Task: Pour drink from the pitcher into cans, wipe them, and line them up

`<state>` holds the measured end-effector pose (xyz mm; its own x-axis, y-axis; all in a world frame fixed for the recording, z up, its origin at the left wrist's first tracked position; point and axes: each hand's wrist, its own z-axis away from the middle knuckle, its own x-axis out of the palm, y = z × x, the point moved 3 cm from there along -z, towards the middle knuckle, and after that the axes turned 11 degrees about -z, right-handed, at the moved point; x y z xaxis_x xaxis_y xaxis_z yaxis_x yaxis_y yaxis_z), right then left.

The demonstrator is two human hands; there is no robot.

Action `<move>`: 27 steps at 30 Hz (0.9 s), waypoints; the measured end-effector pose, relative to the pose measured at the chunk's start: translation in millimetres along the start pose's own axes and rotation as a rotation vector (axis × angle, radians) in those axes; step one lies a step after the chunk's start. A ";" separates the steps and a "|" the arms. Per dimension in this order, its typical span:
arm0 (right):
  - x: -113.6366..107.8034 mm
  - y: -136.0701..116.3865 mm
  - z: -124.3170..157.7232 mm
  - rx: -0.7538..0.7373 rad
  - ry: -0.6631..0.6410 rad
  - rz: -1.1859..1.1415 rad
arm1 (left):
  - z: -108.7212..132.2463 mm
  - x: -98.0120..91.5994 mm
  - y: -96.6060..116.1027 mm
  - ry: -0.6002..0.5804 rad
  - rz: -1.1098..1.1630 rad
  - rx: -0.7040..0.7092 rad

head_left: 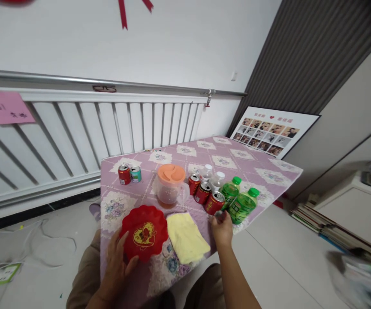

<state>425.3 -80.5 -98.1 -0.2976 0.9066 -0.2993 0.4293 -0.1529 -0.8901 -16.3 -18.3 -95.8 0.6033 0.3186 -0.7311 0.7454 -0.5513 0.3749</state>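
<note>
My left hand (117, 260) lies on the near left rim of a red scalloped plate (145, 232) with a gold heart, fingers spread over its edge. My right hand (222, 228) reaches to the nearest of three red cans (214, 202), fingertips touching its base; the fingers are curled. Two green bottles (241, 205) lie just right of that can. A folded yellow cloth (187, 237) rests between my hands. A clear pitcher with an orange lid (170, 183) stands behind the plate.
A small table with a purple flowered cloth (236, 159) stands by a white radiator (76, 128). A red can and a teal can (129, 174) sit at its far left. A framed photo collage (270, 131) leans against the wall. Books (320, 223) are stacked on the floor at right.
</note>
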 end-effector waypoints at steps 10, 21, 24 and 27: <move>-14.2 -19.3 33.2 0.054 -0.231 -0.012 | -3.6 4.5 -1.1 0.053 0.030 -0.003; 25.9 -69.0 48.1 -0.082 -0.482 0.129 | -5.4 5.9 0.0 0.109 0.028 -0.003; 45.6 -79.3 68.4 -0.149 -0.497 0.150 | -4.0 8.2 -1.5 0.119 0.064 -0.025; 57.3 -79.4 84.1 -0.163 -0.504 0.180 | -0.6 12.9 -8.2 0.131 0.132 -0.077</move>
<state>302.5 -49.5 -73.5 -0.5614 0.5654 -0.6043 0.6252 -0.1888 -0.7573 -14.5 -9.3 -108.0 0.7255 0.3475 -0.5940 0.6735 -0.5359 0.5091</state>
